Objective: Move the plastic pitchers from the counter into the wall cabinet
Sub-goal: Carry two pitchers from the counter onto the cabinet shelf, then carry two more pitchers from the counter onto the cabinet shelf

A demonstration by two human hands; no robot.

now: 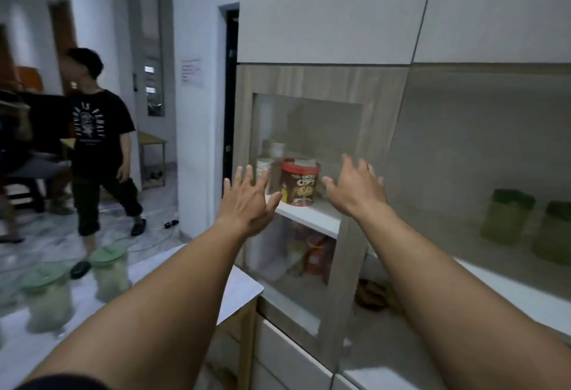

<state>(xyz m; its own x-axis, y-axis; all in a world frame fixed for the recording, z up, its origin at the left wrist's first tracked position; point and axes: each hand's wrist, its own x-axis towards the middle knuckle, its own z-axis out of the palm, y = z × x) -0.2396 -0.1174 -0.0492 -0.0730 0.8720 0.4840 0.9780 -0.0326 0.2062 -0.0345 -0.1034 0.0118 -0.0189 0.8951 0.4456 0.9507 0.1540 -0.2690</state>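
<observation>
Reaching with empty left hand (247,201) and right hand (355,187) (fingers spread) toward the wall cabinet (349,269)

Two pale green-lidded plastic pitchers (51,297) on a white counter (244,287); a red and brown cereal tub (299,182) behind wood-grain cabinet door (346,272).

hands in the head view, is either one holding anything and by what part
Nothing is held. The left hand and right hand are both open with fingers spread, reaching toward the cabinet; the pitchers stand untouched on the counter.
</observation>
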